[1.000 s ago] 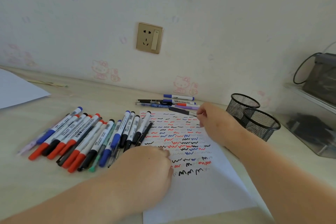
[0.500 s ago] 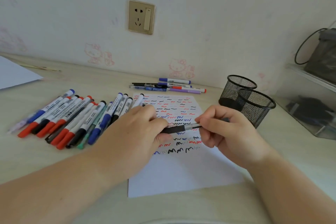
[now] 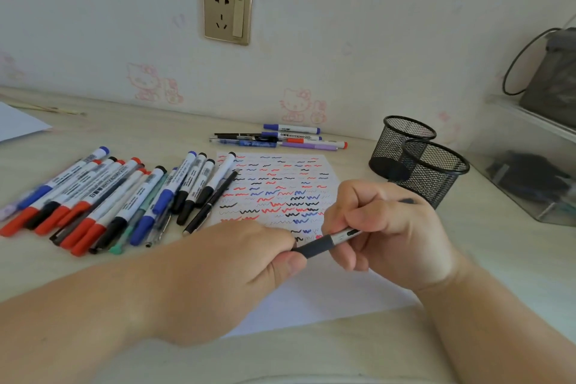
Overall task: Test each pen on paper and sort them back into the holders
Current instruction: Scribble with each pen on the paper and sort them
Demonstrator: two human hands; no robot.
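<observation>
Two mesh holders point(image 3: 417, 162) just beyond right hand point(image 3: 389, 231), markers point(image 3: 103, 196) left of paper point(image 3: 311, 296)

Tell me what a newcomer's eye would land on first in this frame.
First, the two hands at centre front: the left hand and right hand both grip one dark pen over the paper, which is covered with red, blue and black squiggles. Next, the long row of markers lying on the desk to the left. Two black mesh holders stand side by side at right, near the wall.
</observation>
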